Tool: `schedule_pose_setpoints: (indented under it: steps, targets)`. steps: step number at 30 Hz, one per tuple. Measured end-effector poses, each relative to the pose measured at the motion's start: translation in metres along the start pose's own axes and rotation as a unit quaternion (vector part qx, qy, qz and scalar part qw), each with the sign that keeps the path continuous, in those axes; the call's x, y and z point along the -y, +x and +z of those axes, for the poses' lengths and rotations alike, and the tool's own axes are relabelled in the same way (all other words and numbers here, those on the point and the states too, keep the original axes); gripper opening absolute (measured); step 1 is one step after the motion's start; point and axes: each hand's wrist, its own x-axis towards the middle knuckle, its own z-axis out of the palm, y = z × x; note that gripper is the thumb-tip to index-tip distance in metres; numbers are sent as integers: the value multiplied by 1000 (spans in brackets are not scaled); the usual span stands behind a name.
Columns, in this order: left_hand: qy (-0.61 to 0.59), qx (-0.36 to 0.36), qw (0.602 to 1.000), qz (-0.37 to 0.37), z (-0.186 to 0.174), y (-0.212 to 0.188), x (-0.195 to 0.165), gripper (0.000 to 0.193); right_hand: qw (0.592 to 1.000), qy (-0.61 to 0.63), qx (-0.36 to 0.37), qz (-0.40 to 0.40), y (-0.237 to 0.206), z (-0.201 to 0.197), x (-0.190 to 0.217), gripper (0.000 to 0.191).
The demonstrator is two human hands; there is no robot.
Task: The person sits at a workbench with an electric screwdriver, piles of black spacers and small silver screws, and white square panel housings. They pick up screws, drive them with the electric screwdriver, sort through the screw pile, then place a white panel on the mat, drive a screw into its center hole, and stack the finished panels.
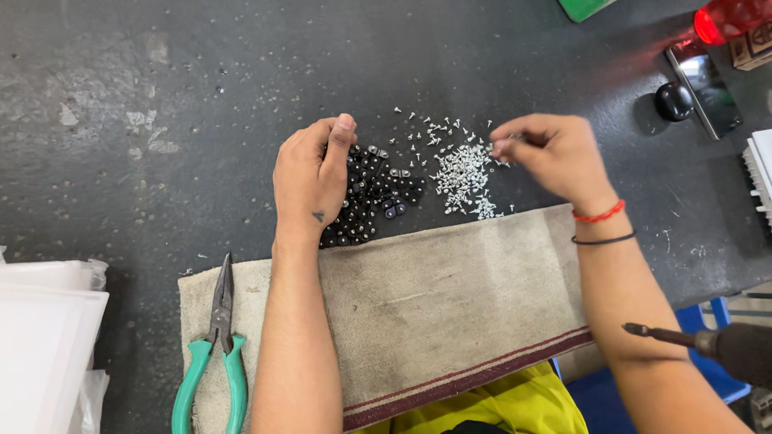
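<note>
a: nearest the viewer, what lies on the cloth (450, 281)?
b: pliers (215, 345) with green handles, at the cloth's left end, jaws pointing away. off the cloth's right end, a dark tool tip (655, 333) juts in from the side.

a: and just beyond the cloth's far edge?
b: two heaps on the dark table (161, 96). black parts (374, 197) lie past the cloth's middle; silver screws (462, 177) lie to their right, the heaps almost touching.

a: the left hand (310, 177)?
b: it rests over the black parts, fingers curled together into the heap; what they pinch, if anything, cannot be told.

a: the right hand (551, 153)?
b: above the far right edge of the screws, thumb and forefinger pressed together on a small silver piece, likely a screw.

a: farther out from the cloth?
b: a phone (708, 88) and a red object (728, 20) at the far right.
</note>
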Motion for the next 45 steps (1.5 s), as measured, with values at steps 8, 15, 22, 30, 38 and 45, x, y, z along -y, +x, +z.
schedule_pose_setpoints:
  steps: [8,15,22,30,38,45]
  targets:
    - [3,-1,1000,3,1,1,1,52,997,66,-22,26,-6,-10,-1,21]
    - [-3,0,1000,-6,0,0,1,52,996,-43,38,-64,-37,-23,4,36]
    - [2,0,1000,-5,-1,0,-1,52,959,-189,125,-169,-77,0,3,39]
    - [3,6,1000,-18,0,-2,-2,53,973,-151,40,-169,-66,14,1,46]
    - [9,1,1000,-2,2,-2,1,53,948,-213,-7,-235,-70,34,5,41]
    - [5,-9,1000,7,2,0,2,51,952,-184,84,-229,-68,38,11,37]
